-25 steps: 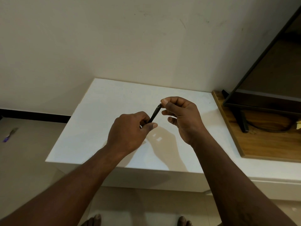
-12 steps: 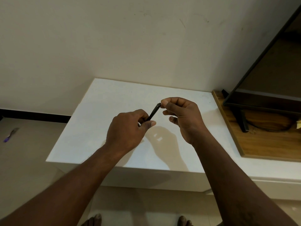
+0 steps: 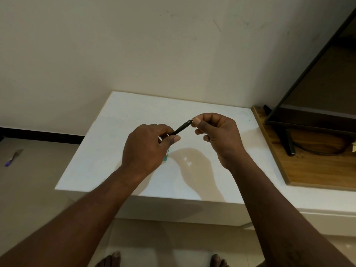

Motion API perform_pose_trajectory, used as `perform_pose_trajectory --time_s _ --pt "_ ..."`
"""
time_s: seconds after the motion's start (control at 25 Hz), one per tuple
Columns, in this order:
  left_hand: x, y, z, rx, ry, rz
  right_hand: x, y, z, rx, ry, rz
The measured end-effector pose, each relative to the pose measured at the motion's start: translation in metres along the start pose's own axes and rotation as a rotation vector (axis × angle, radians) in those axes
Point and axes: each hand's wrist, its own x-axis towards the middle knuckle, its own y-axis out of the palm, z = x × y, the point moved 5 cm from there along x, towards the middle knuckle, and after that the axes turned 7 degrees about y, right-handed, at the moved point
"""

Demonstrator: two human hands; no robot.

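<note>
A thin black pen [image 3: 181, 128] is held slanted above the white tabletop [image 3: 119, 120], between both hands. My left hand [image 3: 146, 149] grips its lower end with curled fingers and thumb. My right hand [image 3: 217, 135] pinches its upper tip between thumb and forefinger. A small teal-edged card [image 3: 166, 156] shows on the table under my left hand, mostly hidden.
A wooden board [image 3: 308, 170] lies at the right with a dark television [image 3: 316, 97] and its stand on it. A wall runs right behind the table. A purple-tipped tool [image 3: 13, 158] lies on the floor at the left. My toes show at the bottom edge.
Both hands and the pen have drifted slightly upward and apart. The grip on the pen is the same.
</note>
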Motion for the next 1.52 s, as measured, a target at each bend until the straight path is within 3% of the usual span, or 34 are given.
perform_pose_trajectory --time_s 0.32,0.6,0.84,1.52 --pt "0.003 -0.008 0.004 0.013 0.013 -0.031 -0.002 -0.003 0.007 -0.326 -0.192 -0.087" --pt "0.003 -0.010 0.004 0.002 0.031 -0.035 -0.005 -0.001 0.007 -0.582 -0.347 -0.046" --pt "0.003 -0.008 0.006 -0.004 0.017 -0.019 -0.004 0.000 0.006 -0.667 -0.360 -0.050" --pt "-0.004 0.007 0.002 -0.031 -0.011 0.052 -0.005 -0.007 0.006 -0.398 -0.128 -0.038"
